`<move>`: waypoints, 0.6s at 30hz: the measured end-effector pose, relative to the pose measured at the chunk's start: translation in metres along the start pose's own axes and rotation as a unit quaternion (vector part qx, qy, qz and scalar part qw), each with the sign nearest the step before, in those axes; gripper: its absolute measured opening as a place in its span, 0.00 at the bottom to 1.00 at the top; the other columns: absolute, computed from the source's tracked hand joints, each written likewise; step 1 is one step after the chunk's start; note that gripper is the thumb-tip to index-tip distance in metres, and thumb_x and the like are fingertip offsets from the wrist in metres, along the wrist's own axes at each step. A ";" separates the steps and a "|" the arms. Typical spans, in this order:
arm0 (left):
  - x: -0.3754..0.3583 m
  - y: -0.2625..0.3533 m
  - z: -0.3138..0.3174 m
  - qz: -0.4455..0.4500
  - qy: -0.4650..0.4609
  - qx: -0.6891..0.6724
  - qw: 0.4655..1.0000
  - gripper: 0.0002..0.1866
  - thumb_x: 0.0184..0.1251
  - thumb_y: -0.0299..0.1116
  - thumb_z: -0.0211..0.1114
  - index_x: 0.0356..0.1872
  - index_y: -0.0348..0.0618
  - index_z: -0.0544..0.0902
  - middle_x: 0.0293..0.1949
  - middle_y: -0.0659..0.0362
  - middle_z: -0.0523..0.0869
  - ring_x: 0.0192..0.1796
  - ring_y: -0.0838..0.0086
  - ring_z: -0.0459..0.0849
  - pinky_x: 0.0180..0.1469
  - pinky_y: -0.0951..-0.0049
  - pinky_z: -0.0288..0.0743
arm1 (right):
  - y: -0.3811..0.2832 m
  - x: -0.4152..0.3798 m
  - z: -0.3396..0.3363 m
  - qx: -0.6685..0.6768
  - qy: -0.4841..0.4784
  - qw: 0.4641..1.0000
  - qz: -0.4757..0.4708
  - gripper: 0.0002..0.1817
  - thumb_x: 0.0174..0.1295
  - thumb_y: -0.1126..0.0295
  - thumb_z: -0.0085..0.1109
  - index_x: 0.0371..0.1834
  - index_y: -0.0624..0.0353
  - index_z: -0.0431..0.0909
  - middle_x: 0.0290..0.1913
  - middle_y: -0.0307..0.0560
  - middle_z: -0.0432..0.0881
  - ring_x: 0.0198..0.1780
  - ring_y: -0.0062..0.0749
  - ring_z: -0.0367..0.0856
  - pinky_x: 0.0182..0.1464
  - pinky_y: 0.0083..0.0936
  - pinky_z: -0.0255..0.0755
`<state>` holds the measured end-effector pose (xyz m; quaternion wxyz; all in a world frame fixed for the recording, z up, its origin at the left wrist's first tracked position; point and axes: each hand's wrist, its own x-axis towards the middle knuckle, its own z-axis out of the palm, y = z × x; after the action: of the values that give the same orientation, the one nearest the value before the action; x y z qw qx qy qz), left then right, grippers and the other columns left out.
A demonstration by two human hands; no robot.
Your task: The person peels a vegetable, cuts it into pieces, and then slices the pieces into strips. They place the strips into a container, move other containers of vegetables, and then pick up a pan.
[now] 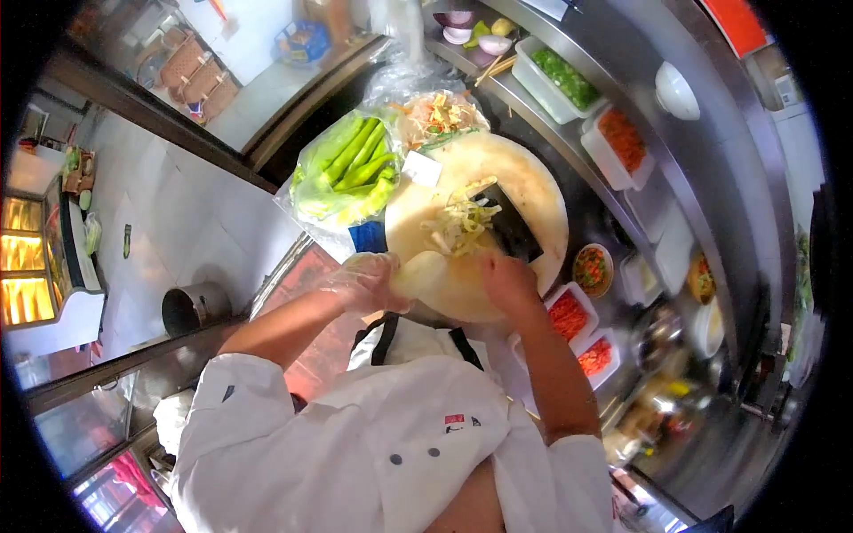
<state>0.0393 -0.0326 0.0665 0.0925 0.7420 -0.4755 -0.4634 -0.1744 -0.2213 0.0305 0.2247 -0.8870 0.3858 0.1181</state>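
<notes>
A pale, round, thin flatbread spans the gap between my hands at the near edge of the round cutting board. My left hand, in a clear plastic glove, is closed on its left edge. At its right edge my right hand is closed too, though its fingers are blurred. Pale green and white shredded vegetables lie just beyond the flatbread, beside a dark, wide cleaver blade. A small white block rests at the board's far left, and something blue is by my left hand.
Left of the board sits a bag of green peppers; a bag of mixed shreds is behind it. Trays of chopped greens and orange shreds, red-filled trays and a small bowl stand to the right.
</notes>
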 end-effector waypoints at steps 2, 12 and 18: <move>-0.001 -0.001 -0.001 -0.016 -0.002 0.018 1.000 0.38 0.54 0.49 0.81 0.60 0.38 0.77 0.49 0.44 0.88 0.53 0.49 0.87 0.58 0.56 0.78 | 0.008 0.007 0.003 0.006 0.006 0.999 0.032 0.18 0.77 0.53 0.48 0.45 0.53 0.84 0.38 0.61 0.88 0.40 0.64 0.85 0.47 0.55 0.77; 0.014 -0.008 0.007 0.033 0.050 0.064 0.996 0.60 0.55 0.56 0.77 0.76 0.20 0.55 0.52 0.35 0.86 0.58 0.47 0.86 0.59 0.59 0.79 | -0.066 -0.051 0.005 0.041 -0.011 0.991 -0.127 0.17 0.77 0.56 0.49 0.38 0.58 0.76 0.31 0.59 0.85 0.35 0.61 0.85 0.42 0.55 0.77; 0.015 -0.001 0.004 -0.001 0.027 0.016 0.999 0.60 0.54 0.55 0.78 0.75 0.19 0.55 0.52 0.33 0.85 0.58 0.47 0.86 0.61 0.59 0.78 | -0.061 -0.047 0.023 0.005 -0.009 0.989 -0.149 0.16 0.77 0.57 0.48 0.41 0.59 0.75 0.33 0.58 0.85 0.36 0.62 0.85 0.42 0.55 0.77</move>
<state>0.0384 -0.0427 0.0547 0.0931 0.7563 -0.4794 -0.4354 -0.1614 -0.1437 0.0473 0.2472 -0.9324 0.2481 0.0891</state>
